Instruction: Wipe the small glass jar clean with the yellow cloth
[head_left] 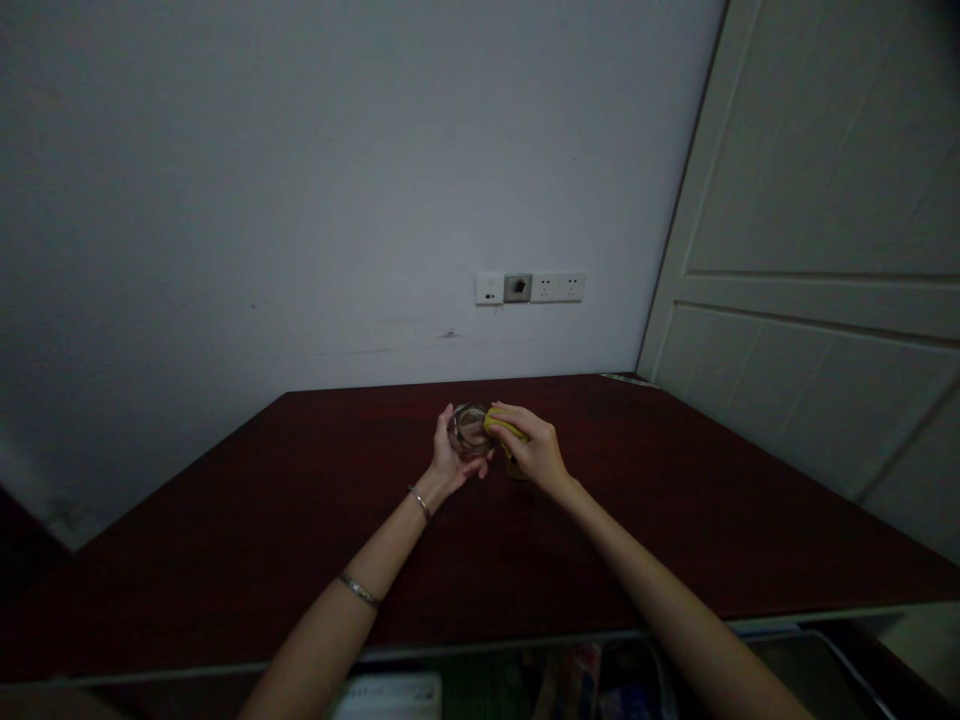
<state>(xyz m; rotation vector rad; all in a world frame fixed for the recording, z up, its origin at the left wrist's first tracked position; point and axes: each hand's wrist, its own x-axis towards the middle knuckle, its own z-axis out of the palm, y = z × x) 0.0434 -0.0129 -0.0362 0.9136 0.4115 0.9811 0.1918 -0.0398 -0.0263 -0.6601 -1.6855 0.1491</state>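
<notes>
My left hand [450, 458] is wrapped round a clear glass ashtray or shallow glass bowl [469, 430], its round opening tilted toward me. From the right, my right hand [536, 445] pinches a yellow cloth or sponge [504, 421] against the glass rim. A loose yellowish part hangs below the right fingers. Both hands are over the middle of the dark red table. Two silver-coloured bracelets circle my left wrist and forearm. The fingers behind the glass are partly hidden.
The dark red tabletop [300, 500] meets a pale wall with sockets [556, 288]. A white panelled door [817, 300] stands at the right. Below the front edge, a white box-like object [390, 697] and other items sit in an open drawer or shelf.
</notes>
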